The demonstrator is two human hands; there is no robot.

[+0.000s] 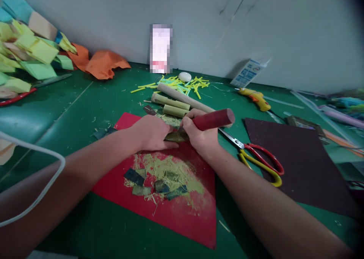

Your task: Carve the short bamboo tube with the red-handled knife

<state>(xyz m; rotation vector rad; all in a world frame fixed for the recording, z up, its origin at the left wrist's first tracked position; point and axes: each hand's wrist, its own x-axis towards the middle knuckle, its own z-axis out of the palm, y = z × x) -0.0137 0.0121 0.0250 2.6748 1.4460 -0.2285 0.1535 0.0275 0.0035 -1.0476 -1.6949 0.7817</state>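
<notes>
My left hand (155, 134) is closed around one end of a short green bamboo piece (178, 137), pressing it low over a red sheet (182, 221). In my right hand (201, 138) is a carving tool with a thick dark red wooden handle (214, 119). The handle points up to the right, and its mostly hidden blade meets the bamboo between my hands. Fine shavings (182, 173) and several dark green flat chips (162, 186) lie on the sheet in front. Just beyond my hands lie two cut bamboo lengths (172, 102) and a longer pale stick (184, 97).
Red-and-yellow-handled scissors (263, 158) lie right of my right hand, partly over a dark board (295, 164). A yellow glue gun (254, 99) rests farther back. Yellow strips (196, 85) and a lit phone (160, 49) are by the wall. A white cable (57, 156) crosses my left arm.
</notes>
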